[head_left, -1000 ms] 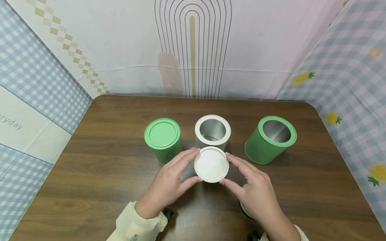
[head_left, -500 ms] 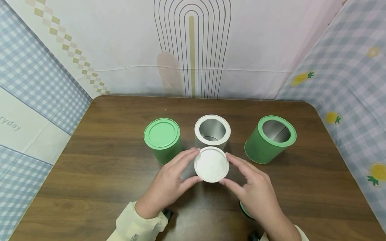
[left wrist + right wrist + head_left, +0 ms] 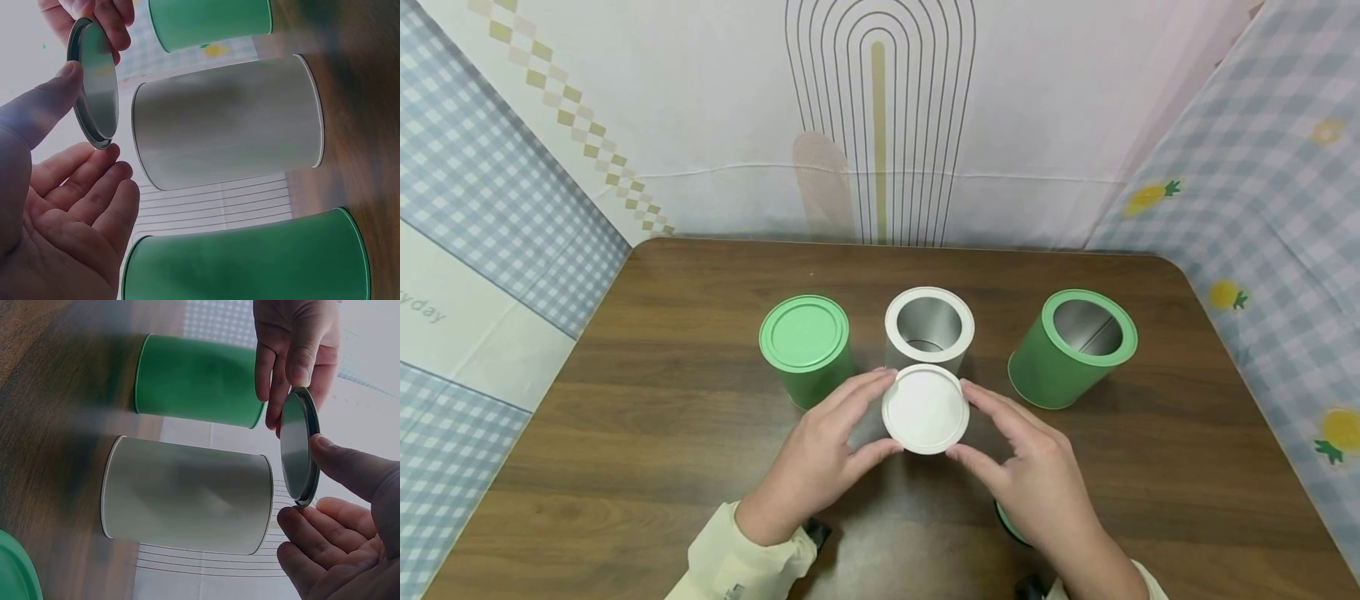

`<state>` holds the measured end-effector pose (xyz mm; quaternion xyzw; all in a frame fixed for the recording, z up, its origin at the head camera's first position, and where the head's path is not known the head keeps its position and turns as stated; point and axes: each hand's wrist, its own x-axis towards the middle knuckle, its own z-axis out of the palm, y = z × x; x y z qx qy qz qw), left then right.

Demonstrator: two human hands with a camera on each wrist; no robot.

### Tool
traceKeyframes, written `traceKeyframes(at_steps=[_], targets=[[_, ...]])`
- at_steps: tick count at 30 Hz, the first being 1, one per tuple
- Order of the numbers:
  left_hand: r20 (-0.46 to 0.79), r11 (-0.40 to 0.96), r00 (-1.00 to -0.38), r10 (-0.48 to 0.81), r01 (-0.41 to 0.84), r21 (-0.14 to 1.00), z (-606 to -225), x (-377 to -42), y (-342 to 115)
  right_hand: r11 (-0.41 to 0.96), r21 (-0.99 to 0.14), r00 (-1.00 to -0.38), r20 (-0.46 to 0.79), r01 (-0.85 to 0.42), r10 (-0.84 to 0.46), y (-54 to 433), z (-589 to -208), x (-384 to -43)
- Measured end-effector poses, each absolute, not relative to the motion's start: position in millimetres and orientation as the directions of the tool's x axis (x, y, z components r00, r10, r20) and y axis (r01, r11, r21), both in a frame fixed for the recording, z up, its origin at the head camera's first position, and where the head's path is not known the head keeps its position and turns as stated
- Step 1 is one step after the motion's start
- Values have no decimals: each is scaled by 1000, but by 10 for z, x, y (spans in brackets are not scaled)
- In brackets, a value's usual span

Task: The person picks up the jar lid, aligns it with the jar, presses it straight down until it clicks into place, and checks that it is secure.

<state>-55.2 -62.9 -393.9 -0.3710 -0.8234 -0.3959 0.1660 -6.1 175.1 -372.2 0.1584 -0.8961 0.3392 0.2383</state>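
A round white lid (image 3: 926, 409) is held up between both hands, its metal underside showing in the wrist views. My left hand (image 3: 822, 450) pinches its left edge between thumb and fingers. On the opposite edge, my right hand (image 3: 1028, 458) grips it the same way. Just beyond the lid stands a white can (image 3: 892, 323), its top uncovered and its metal inside visible. The left wrist view shows that can (image 3: 228, 122) apart from the lid (image 3: 99, 81).
To the left stands a green can (image 3: 812, 375) with its lid on. At the right is an uncovered green can (image 3: 1041, 367). A green lid (image 3: 1011, 523) lies on the wooden table (image 3: 625, 417), partly hidden by my right hand. Patterned cloths hang around the table.
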Motion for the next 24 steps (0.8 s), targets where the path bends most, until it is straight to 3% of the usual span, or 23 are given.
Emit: traceKeyframes(at_steps=[24], targets=[[540, 413, -695, 474, 717, 561, -3925, -550, -637, 704, -545, -833, 540, -455, -120, 1742, -3739, -88]])
